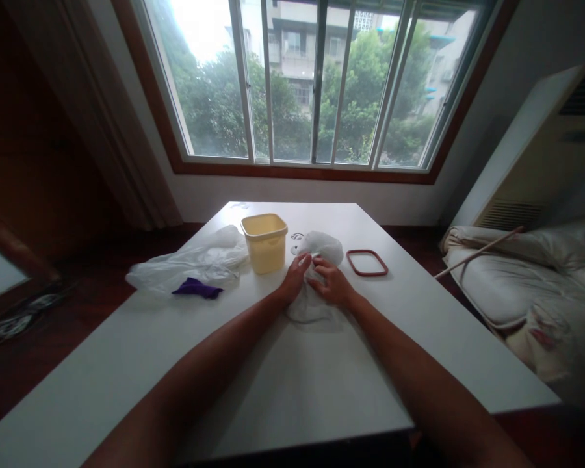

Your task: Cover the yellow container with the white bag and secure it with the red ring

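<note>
A translucent white plastic bag [322, 246] lies bunched on the table, part of it spread toward me. My left hand [295, 279] pinches its gathered middle from the left. From the right, my right hand [330, 281] closes on the same gathered part, fingers bent over the film. The two hands nearly meet at the fingertips. Just left of them stands an upright pale yellow square bin [266, 250], open at the top; its inner floor is hidden. A reddish-brown square ring [367, 262] rests flat to the right of the bag.
Another clear plastic bag [209, 257] sprawls at the table's left, with a purple piece [197, 288] of cloth or film at its near edge. The white table [283, 383] ends at a corner near my right forearm. A cushioned seat with a stick [478, 252] stands right.
</note>
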The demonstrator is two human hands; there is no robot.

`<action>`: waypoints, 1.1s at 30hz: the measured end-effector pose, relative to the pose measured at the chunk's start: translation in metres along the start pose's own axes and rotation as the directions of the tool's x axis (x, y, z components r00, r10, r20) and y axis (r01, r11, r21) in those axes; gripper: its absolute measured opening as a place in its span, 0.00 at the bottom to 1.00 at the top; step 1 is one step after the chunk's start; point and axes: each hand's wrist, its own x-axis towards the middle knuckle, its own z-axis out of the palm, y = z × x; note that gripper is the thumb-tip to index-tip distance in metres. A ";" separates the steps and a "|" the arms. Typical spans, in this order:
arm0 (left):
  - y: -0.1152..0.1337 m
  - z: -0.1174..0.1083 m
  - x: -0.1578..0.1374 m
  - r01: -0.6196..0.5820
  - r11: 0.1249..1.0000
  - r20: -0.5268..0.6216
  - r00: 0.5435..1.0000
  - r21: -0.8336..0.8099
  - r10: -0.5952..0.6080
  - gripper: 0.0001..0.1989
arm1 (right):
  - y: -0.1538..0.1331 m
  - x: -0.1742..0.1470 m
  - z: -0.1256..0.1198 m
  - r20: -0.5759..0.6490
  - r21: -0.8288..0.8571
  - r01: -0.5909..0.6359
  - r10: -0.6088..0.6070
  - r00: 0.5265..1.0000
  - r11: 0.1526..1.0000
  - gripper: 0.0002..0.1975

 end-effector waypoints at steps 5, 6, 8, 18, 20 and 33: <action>0.001 -0.003 0.002 0.064 0.996 -0.072 0.996 0.064 -0.059 0.22 | -0.008 0.001 0.005 0.125 0.025 0.070 -0.072 0.990 0.997 0.08; 0.001 -0.004 0.002 0.074 0.994 -0.079 0.995 0.078 -0.068 0.21 | -0.009 0.001 0.004 0.122 0.024 0.058 -0.060 0.991 0.998 0.09; 0.000 -0.004 0.003 0.077 0.992 -0.077 0.995 0.104 -0.070 0.19 | -0.008 0.001 0.000 0.035 0.008 -0.007 0.007 0.999 1.000 0.10; -0.005 -0.005 0.002 -0.020 0.980 0.028 0.999 0.196 0.015 0.20 | 0.023 -0.006 -0.003 0.022 -0.084 -0.144 0.146 0.989 0.986 0.27; -0.001 -0.005 0.001 0.004 0.984 0.063 0.998 0.177 -0.015 0.19 | 0.029 -0.005 -0.003 0.007 -0.095 -0.166 0.167 0.986 0.982 0.25; 0.016 -0.009 -0.019 -0.432 0.328 0.327 0.886 0.840 0.328 0.20 | 0.058 -0.004 -0.020 -0.392 0.029 -0.362 0.344 0.853 0.932 0.15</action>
